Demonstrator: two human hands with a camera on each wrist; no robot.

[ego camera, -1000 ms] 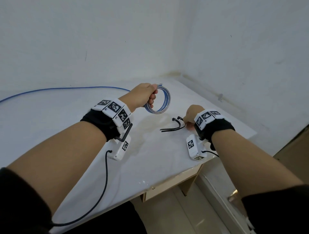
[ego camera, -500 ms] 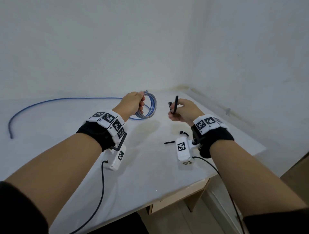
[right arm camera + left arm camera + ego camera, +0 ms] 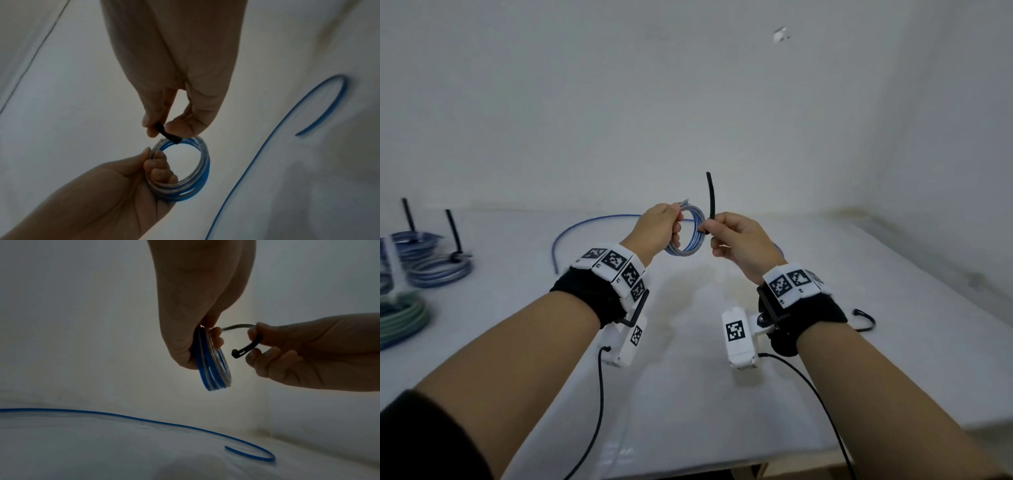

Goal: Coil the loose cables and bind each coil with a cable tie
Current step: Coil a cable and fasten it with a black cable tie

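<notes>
The coil [image 3: 686, 230] of blue and clear cable is a small round ring, held up in the air above the white tabletop [image 3: 688, 359]. The left hand [image 3: 657, 226] grips one side of it, with the fingers [image 3: 158, 168] curled through the middle of the ring. The right hand [image 3: 739, 241] is just beside the coil. It pinches a black cable tie [image 3: 711, 202] between thumb and finger. The long end of the tie sticks up above the hand. In the right wrist view the short end of the tie touches the top of the coil.

A loose blue cable [image 3: 592, 222] lies on the tabletop behind the hands, curved like a hook. Another black cable tie [image 3: 864, 320] lies on the tabletop near the right wrist. Far to the left sit bound coils [image 3: 438, 270], with black tie ends sticking up from them.
</notes>
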